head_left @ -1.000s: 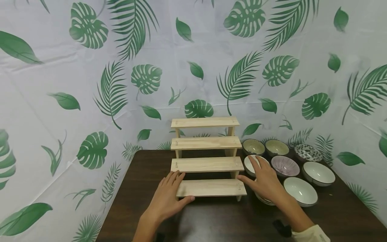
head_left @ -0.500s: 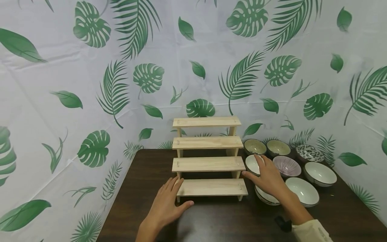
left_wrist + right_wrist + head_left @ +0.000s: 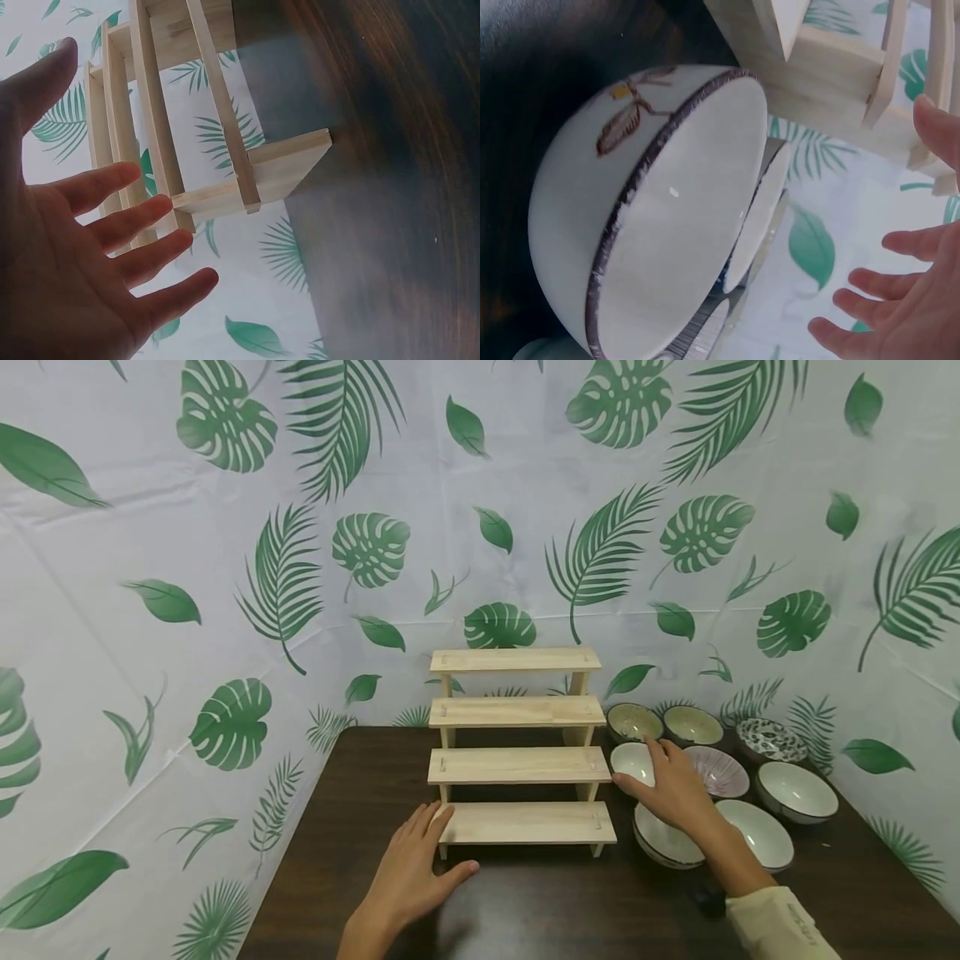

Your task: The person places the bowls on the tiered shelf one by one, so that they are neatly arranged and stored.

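A four-step wooden display stand [image 3: 522, 823] stands on the dark table in the head view. Beside its front left corner hovers my left hand [image 3: 411, 870], fingers spread, holding nothing; the left wrist view shows this hand [image 3: 97, 255] apart from the stand's steps. Over the bowls to the right is my right hand [image 3: 677, 789], near a small white bowl [image 3: 632, 763] that it partly hides. In the right wrist view its fingers [image 3: 889, 285] are extended and grip nothing. Below it sits a dark-rimmed white bowl [image 3: 682, 210] with a brown leaf motif outside.
More bowls fill the table's right side: a pinkish streaked one [image 3: 722, 772], white ones [image 3: 798, 790], two olive ones [image 3: 693, 725] and a black-and-white patterned one [image 3: 771, 739] along the back. A leaf-printed cloth [image 3: 495, 485] hangs behind the table.
My right hand has shifted a little to the right over the bowls, uncovering more of the front white bowl. My left hand has drawn slightly back from the stand. The bowls stay put.
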The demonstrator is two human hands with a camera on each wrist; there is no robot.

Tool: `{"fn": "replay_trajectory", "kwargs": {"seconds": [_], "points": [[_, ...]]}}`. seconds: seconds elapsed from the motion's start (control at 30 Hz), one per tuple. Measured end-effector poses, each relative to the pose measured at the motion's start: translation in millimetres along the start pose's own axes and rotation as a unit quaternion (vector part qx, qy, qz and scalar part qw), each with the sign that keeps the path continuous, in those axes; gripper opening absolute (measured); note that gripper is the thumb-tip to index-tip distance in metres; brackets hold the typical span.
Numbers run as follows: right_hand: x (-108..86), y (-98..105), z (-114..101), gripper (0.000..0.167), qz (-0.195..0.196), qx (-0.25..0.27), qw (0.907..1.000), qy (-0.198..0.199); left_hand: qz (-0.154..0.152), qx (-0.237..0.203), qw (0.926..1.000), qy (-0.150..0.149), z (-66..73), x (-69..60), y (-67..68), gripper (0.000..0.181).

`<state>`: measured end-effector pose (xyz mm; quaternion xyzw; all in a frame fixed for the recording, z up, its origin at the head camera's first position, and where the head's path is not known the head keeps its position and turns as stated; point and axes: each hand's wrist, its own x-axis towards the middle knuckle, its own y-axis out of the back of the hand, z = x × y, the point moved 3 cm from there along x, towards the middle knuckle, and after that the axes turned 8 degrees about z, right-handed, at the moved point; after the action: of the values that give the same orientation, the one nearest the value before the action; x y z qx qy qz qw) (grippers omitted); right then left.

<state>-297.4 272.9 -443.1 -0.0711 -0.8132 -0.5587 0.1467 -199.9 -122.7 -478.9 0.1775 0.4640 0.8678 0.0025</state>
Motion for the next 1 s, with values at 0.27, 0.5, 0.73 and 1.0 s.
{"fn": "replay_trajectory", "kwargs": {"seconds": [0.27, 0.5, 0.73, 1.0], "points": [[14.7, -2.4, 7.7, 0.099, -0.001, 0.001, 0.9999, -0.010, 0.000, -0.008, 0.9999, 0.008, -1.5, -2.5, -1.8, 0.087], [24.5, -3.4, 12.9, 0.098, 0.002, -0.008, 0.9999, -0.010, 0.001, -0.007, 1.0000, 0.007, -2.8, -3.8, -2.7, 0.087], [33.1, -3.7, 14.1, 0.097, -0.002, -0.006, 0.9999, -0.015, 0.001, -0.022, 0.9996, 0.016, -5.1, -6.9, -4.4, 0.085], [42.1, -7.8, 18.9, 0.097, -0.010, -0.004, 0.9995, -0.031, -0.003, -0.026, 0.9994, 0.023, -7.1, -10.3, -6.5, 0.084]]}}
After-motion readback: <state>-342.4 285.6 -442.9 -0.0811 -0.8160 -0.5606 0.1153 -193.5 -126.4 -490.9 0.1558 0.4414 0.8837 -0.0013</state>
